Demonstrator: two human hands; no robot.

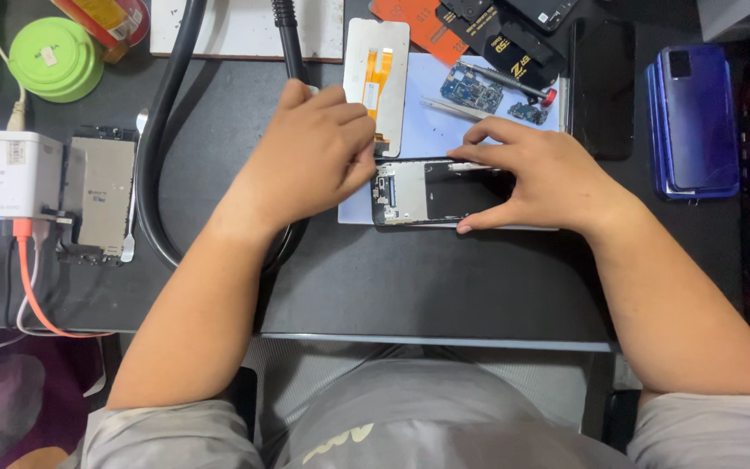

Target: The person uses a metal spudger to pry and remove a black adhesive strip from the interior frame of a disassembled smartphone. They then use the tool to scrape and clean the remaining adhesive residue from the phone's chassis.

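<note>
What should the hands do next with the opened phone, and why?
Probably keep the right hand steadying the opened phone while the left hand works gently at its top end. The left fingertips are already pinched at that end, and the right fingers frame the phone on the light blue mat.

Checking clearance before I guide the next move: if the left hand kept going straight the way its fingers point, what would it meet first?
The left hand points right, fingertips already at the opened phone frame that the right hand steadies. It would likely press into the frame's left end first; depth is unclear.
</note>
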